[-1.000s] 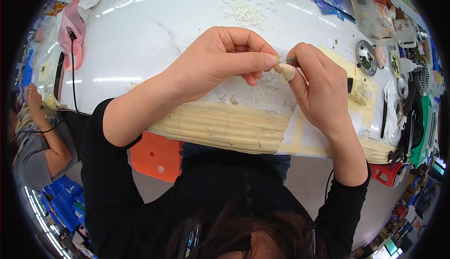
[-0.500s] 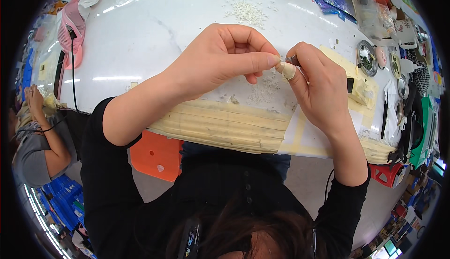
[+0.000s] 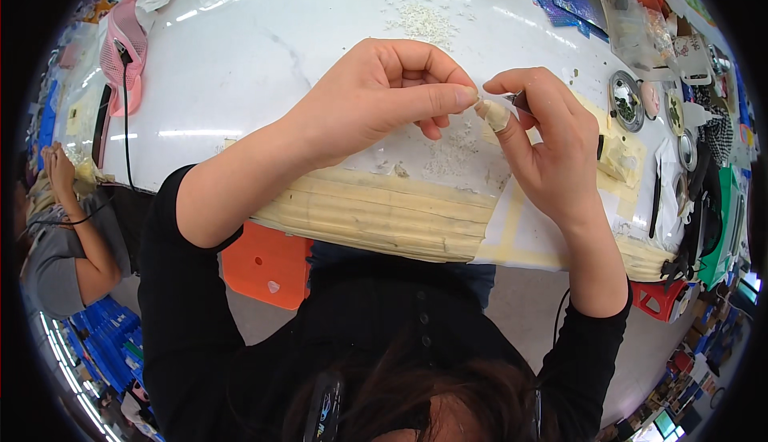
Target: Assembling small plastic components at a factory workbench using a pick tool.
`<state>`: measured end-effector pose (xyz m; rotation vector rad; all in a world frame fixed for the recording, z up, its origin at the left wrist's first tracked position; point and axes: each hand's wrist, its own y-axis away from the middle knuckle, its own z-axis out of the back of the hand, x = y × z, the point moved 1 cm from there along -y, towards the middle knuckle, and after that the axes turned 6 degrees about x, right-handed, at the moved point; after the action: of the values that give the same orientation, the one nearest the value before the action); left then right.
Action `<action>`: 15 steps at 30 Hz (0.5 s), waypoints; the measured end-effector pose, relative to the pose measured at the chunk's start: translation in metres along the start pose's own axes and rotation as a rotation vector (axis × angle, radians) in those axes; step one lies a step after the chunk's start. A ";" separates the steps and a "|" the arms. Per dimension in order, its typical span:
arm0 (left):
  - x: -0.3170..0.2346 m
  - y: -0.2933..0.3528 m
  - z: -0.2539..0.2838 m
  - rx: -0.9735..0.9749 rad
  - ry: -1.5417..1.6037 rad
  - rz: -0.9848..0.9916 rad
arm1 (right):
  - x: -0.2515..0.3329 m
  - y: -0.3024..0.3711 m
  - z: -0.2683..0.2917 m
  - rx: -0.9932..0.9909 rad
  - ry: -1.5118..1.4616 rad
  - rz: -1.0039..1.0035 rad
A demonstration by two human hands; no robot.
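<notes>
Above the white table [image 3: 240, 66], my left hand [image 3: 380, 106] is closed, with thumb and index fingertip pinched on something too small to name. Just to its right, my right hand [image 3: 552, 146] curls its fingers around a small dark metal blade [image 3: 522, 102]. Beige tape [image 3: 494, 116] wraps the tip of my right thumb, which is near the left fingertips. The blade sits a short way from the pinch. Tiny white scraps [image 3: 456, 152] lie on the table below the hands, and a pile of small white pieces [image 3: 424, 22] is spread farther back.
Padded beige tape [image 3: 376, 210] covers the table's front edge. Round metal tins [image 3: 626, 102] and a clear plastic container [image 3: 628, 22] crowd the right side. A pink mesh item [image 3: 124, 50] with a black cable is at left. Another person's arm [image 3: 96, 258] shows at far left.
My right hand has shifted slightly right, and its index finger has lifted away from the thumb. The blade has drawn back from the left fingertips. My left hand has stayed nearly still.
</notes>
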<state>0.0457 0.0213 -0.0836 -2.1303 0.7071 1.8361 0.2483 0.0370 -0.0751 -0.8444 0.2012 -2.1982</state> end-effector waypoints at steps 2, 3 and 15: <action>-0.001 0.000 0.000 -0.009 0.030 0.021 | 0.001 -0.001 0.000 -0.022 -0.023 0.004; -0.001 0.000 0.000 -0.013 0.046 0.032 | 0.001 -0.001 0.001 -0.033 -0.034 0.006; 0.002 -0.001 0.000 0.019 0.098 0.071 | 0.000 0.000 0.001 -0.075 -0.063 0.140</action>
<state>0.0465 0.0217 -0.0857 -2.2222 0.8293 1.7619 0.2486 0.0375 -0.0746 -0.9118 0.3049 -2.0416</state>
